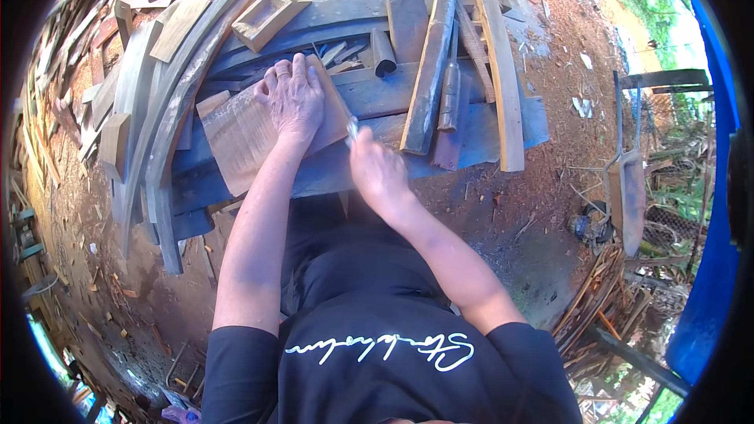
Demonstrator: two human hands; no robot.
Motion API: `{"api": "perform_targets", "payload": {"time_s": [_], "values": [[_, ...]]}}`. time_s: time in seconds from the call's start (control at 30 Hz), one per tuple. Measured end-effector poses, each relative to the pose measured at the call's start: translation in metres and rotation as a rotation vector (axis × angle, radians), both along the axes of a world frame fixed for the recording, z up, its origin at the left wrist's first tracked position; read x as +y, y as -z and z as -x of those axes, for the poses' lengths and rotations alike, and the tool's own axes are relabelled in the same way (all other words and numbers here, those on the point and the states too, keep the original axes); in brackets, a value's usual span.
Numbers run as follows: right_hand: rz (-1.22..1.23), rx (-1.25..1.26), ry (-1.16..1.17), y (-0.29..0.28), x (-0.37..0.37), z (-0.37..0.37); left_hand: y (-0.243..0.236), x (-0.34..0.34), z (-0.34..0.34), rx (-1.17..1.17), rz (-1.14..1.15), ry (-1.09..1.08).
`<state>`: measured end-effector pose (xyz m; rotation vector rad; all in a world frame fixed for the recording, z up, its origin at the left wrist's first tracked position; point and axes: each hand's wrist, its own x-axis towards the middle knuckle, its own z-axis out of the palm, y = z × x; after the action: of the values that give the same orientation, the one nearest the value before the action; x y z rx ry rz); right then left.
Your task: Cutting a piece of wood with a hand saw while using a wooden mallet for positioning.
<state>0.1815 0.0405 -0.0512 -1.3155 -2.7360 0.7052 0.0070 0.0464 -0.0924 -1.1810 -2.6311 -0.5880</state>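
Observation:
A flat brown wooden board [236, 141] lies tilted across the workbench in front of me. My left hand [295, 102] rests on top of it, palm down with the fingers stretched toward the far edge. At the board's right edge, my right hand [378, 166] is closed around a thin, long-bladed tool [353, 127]. Its blade runs up along that edge, and its pale end by my fist is smeared by motion. Whether it is a saw or a file I cannot tell.
Beyond the board lie a hollow wooden frame [271, 17], a dark rounded block [382, 53] and a cylindrical wooden piece [449, 98]. Long curved strips [169, 122] flank the left side; straight planks [499, 71] lie right. A long-handled metal scoop [628, 196] hangs far right.

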Motion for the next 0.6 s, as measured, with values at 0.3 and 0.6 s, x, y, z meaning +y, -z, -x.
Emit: {"api": "perform_targets", "payload": {"time_s": [0.3, 0.6], "values": [[0.080, -0.100, 0.037, -0.012, -0.016, -0.032, -0.003, 0.001, 0.000, -0.044, 0.044, -0.002], [-0.013, -0.028, -0.030, 0.003, -0.001, 0.001, 0.003, 0.001, 0.001, -0.015, -0.017, -0.006]]}}
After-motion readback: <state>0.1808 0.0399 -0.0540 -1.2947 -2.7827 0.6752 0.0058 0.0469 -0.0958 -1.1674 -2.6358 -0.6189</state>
